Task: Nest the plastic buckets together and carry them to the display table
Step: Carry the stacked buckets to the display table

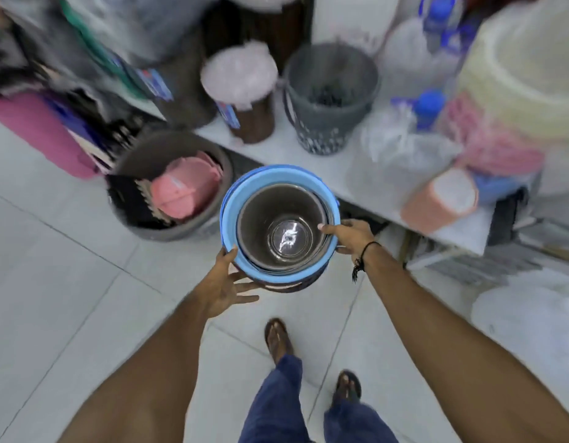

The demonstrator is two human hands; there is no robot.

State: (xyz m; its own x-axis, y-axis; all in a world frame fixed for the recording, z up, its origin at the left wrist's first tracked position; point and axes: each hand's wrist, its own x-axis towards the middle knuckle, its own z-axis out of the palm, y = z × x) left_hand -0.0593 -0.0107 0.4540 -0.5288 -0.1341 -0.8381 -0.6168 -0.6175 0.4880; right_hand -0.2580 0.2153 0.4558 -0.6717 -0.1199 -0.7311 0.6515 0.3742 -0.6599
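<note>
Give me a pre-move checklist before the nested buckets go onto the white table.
1. Buckets nested: ok, grey bucket sits inside the blue bucket.
2. Right hand grip: ok, thumb hooked over the rim.
3. Left hand grip: not ok, fingers spread, only cradling the side.
4. Free spot on the white table: cannot tell, edge strip bare, rest crowded.
5. Path: ok, the floor ahead shows only the grey tub, off to the left.

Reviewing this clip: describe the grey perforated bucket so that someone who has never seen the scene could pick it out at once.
Start at the long white display table across the upper right. Near its front edge, just right of the brown container with a pale pink lid, stands the grey perforated plastic bucket. It alone is open-topped, with small holes patterning its lower wall.
</note>
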